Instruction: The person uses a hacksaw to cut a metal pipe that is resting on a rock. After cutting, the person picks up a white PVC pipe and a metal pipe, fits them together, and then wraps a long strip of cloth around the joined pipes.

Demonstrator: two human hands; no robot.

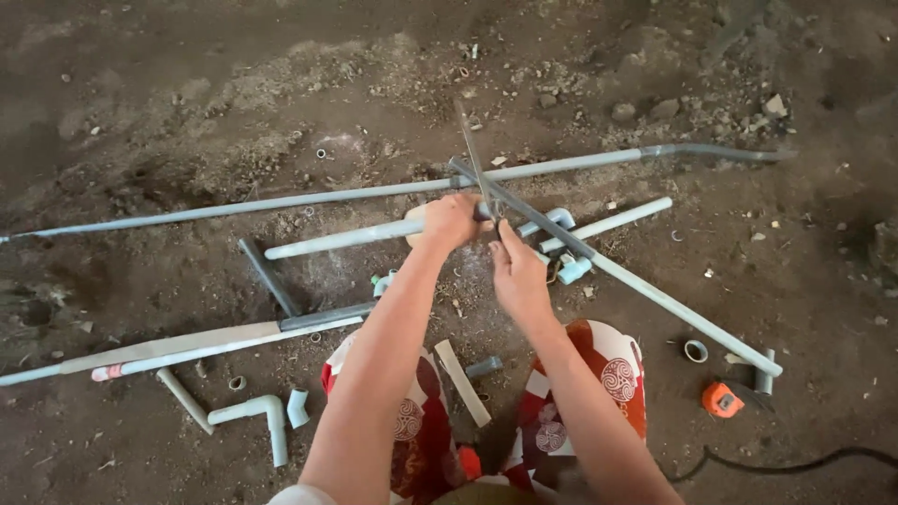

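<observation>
I am crouched over bare dirt with grey plastic pipes spread in front of me. My left hand [451,221] is closed around a pale grey pipe [341,239] lying crosswise. A long grey pipe [655,299] runs diagonally from just past that hand down to the right. My right hand [517,273] reaches up beside it, and its fingertips pinch the lower end of a thin saw blade [470,154]. The blade slants up and away, crossing the pipes. Exactly where the blade touches the pipes is hidden by my hands.
Another long pipe [281,200] spans the ground behind. Short offcuts and a bent elbow piece [257,412] lie at lower left, and small fittings [572,269] lie by the diagonal pipe. An orange tape measure [721,399], a tape ring [695,351] and a black cable [795,463] lie at right. Stones [666,109] are scattered beyond.
</observation>
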